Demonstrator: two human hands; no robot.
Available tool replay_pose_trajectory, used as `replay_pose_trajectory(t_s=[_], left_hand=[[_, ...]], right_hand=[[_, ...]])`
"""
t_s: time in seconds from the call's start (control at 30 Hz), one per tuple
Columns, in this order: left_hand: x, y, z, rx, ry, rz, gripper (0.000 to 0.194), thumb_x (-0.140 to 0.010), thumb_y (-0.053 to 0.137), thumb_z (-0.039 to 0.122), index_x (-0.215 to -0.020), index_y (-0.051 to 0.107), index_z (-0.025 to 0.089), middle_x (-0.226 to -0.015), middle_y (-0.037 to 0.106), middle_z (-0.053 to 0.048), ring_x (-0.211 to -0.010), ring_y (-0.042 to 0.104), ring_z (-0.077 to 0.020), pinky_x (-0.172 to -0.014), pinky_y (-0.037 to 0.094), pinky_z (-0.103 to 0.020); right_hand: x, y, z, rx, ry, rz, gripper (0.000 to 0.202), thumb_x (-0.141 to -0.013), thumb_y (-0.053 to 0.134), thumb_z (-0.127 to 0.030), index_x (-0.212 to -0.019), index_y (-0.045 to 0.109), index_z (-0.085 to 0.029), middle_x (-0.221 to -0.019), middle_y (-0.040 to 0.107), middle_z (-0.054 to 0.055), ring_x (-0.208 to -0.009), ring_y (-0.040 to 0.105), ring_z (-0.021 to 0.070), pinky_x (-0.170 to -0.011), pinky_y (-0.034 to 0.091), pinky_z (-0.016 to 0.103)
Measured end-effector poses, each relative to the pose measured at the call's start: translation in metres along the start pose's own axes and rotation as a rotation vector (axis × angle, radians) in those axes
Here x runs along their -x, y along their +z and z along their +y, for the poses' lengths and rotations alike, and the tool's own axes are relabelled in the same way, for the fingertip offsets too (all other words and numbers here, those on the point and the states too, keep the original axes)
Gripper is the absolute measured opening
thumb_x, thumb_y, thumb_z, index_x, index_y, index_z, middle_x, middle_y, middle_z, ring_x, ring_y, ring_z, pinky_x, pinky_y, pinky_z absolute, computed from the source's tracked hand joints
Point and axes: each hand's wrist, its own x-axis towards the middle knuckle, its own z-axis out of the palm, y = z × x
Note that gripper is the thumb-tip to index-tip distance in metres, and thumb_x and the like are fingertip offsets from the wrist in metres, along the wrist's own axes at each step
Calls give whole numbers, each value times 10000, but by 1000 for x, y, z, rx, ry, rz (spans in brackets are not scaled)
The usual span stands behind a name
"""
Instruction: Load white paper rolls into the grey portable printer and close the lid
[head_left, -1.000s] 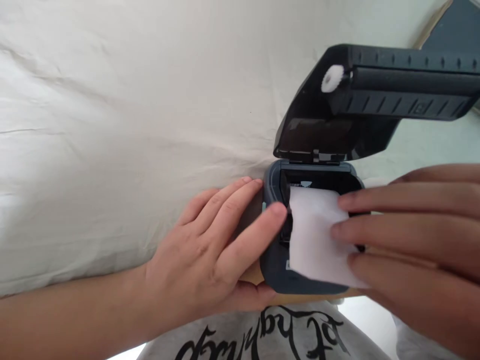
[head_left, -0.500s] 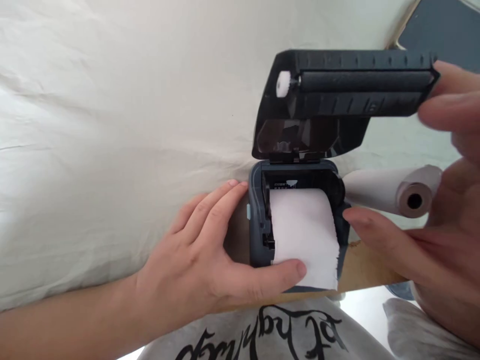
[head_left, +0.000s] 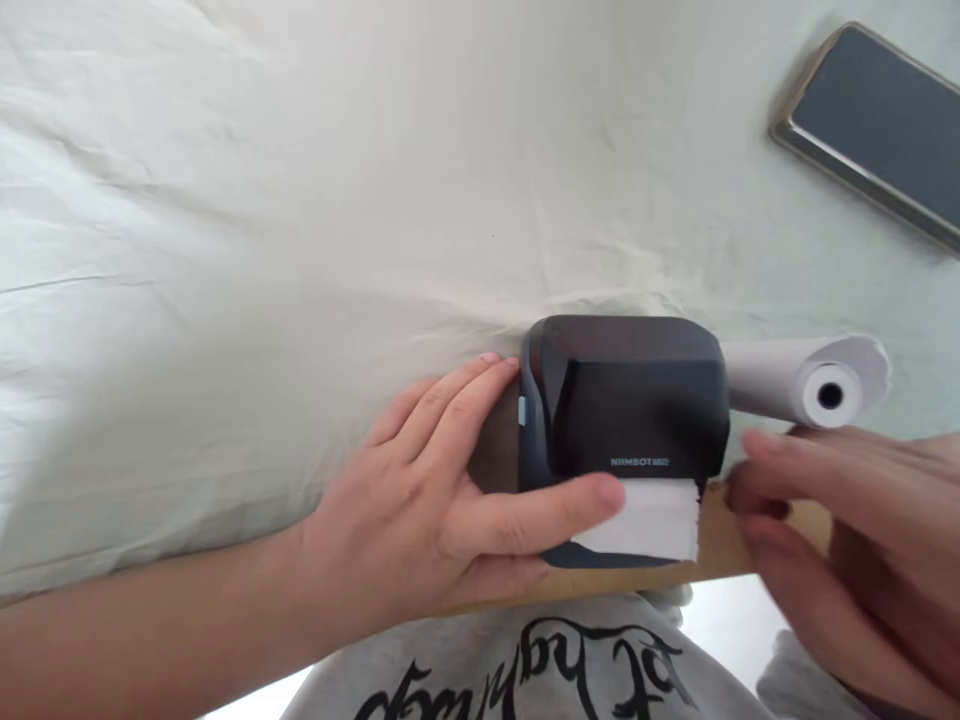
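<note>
A dark label printer (head_left: pixel 637 395) stands near the table edge with its lid down; pale "NIIMBOT" lettering shows on the lid. White paper (head_left: pixel 660 520) sticks out from under the lid at the front, its end ragged. My left hand (head_left: pixel 442 490) steadies the printer from the left: the fingers lie along its side, and the thumb presses across the paper. Beside the printer's right side is my right hand (head_left: pixel 840 540), slightly blurred, its fingers loosely bent and apart with nothing seen in them. The roll inside the printer is hidden by the lid.
Behind the right hand, a white paper roll (head_left: pixel 772 375) lies on its side against the printer, its hollow core facing me. A phone (head_left: pixel 877 130) rests at the upper right. Wrinkled pale cloth (head_left: pixel 262 250) covers the table, and a brown table edge (head_left: pixel 787 530) shows in front.
The printer's lid has swung down from upright to closed over the paper. My right hand has let go of the lid and moved down beside the printer. The left hand keeps its hold.
</note>
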Motion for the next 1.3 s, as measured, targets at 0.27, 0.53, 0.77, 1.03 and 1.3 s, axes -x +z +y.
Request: replay_pose_trajectory(t_s=[0.27, 0.53, 0.77, 1.03, 1.3], left_hand=[[-5, -5, -2, -17, 10, -33, 635, -1020, 773, 545, -1567, 546, 314, -1635, 634, -282, -1510, 682, -499, -1069, 676, -648], [-5, -3, -3, -38, 6, 15, 630, -1001, 780, 470, -1529, 560, 203, -1554, 698, -292, -1480, 718, -437, -1106, 678, -564], [-9, 1, -2, -201, 55, 22, 717, -1097, 548, 492, -1453, 634, -125, -1388, 795, -342, -1383, 781, -422, -1146, 664, -494], [-5, 0, 1, -297, 114, 14, 671, -1124, 533, 439, -1448, 642, -138, -1409, 784, -362, -1393, 781, -436, -1134, 680, -507], [-11, -4, 3, -370, 132, 36, 615, -1138, 464, 381, -1359, 696, -145, -1311, 830, -324, -1241, 855, -401, -1027, 717, -457]], right_hand=[[-33, 30, 5, 79, -188, 117, 585, -983, 594, 40, -1520, 718, -156, -950, 795, 42, -723, 678, 140, -602, 532, 304], [-31, 38, 8, 77, -200, 135, 491, -1006, 548, 11, -1445, 712, -134, -730, 633, -17, -607, 570, 120, -541, 439, 285], [-31, 43, 13, 180, -190, 114, 938, -992, 546, -14, -1861, 199, -65, -853, 762, 70, -667, 724, 204, -523, 558, 304], [-36, 43, 9, 197, -189, 122, 973, -939, 555, 26, -1854, 236, -67, -766, 720, 22, -621, 680, 192, -528, 583, 297], [-33, 42, 12, 185, -192, 109, 894, -1001, 539, -1, -1840, 233, -16, -749, 689, 20, -607, 652, 171, -487, 523, 297]])
